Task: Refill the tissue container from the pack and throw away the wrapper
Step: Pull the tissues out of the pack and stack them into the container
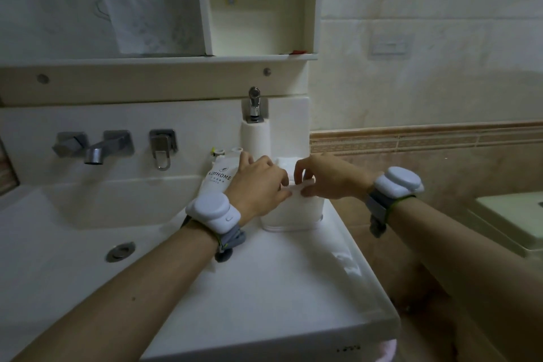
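Note:
A white tissue container (293, 214) stands on the right ledge of the white washbasin counter (264, 288). Both my hands are at its top. My left hand (258, 185) and my right hand (329, 178) pinch a white tissue (296, 186) between their fingertips just above the container's opening. Behind my left hand lies a white pack (219, 182) printed with dark letters, partly hidden by my wrist. A clear crumpled wrapper (348, 264) lies on the counter in front of the container, near the right edge.
The sink bowl with its drain (120, 251) is at the left, with a wall spout (95, 151) and handles above it. A white paper roll (255, 138) stands behind the container. An open wall cabinet (258, 3) hangs overhead. A toilet tank (511, 217) sits at the far right.

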A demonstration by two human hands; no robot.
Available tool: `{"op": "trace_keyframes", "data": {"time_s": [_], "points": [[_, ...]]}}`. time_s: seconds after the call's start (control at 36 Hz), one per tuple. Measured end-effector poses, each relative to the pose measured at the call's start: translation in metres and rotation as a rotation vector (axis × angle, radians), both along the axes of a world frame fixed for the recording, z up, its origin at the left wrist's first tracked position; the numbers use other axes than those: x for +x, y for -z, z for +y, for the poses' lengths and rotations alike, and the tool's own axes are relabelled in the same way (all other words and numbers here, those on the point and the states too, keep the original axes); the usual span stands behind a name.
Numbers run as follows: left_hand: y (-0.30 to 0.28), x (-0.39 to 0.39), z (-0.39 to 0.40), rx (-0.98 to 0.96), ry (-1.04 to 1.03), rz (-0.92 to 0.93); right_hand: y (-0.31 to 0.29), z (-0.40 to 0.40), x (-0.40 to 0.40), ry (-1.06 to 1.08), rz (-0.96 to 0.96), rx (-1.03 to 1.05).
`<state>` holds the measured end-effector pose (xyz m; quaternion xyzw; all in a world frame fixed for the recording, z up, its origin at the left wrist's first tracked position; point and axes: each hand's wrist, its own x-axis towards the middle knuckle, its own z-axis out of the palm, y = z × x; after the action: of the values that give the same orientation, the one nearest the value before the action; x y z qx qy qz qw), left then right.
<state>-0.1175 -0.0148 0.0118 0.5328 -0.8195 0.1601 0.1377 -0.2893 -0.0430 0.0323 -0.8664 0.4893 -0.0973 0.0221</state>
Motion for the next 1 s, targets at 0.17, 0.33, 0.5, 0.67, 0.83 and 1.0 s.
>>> {"op": "trace_keyframes", "data": {"time_s": [0.17, 0.33, 0.5, 0.67, 0.83, 1.0], "points": [[0.001, -0.009, -0.003, 0.022, -0.042, -0.035, 0.001, -0.006, -0.001, 0.005, 0.032, -0.032], [0.0, -0.013, -0.008, 0.011, -0.093, -0.057, 0.002, -0.007, -0.002, 0.012, 0.062, -0.024], [0.0, -0.015, -0.013, 0.008, -0.111, -0.077, 0.0, -0.01, -0.003, 0.081, 0.233, -0.094], [0.0, -0.016, -0.017, 0.004, -0.113, -0.107, -0.001, -0.015, 0.003, 0.123, 0.238, -0.084], [-0.002, -0.016, -0.018, 0.101, -0.093, -0.002, -0.01, -0.013, -0.002, 0.206, -0.19, 0.135], [0.0, -0.024, -0.014, 0.21, -0.151, 0.031, 0.011, -0.016, -0.01, 0.396, -0.43, 0.259]]}}
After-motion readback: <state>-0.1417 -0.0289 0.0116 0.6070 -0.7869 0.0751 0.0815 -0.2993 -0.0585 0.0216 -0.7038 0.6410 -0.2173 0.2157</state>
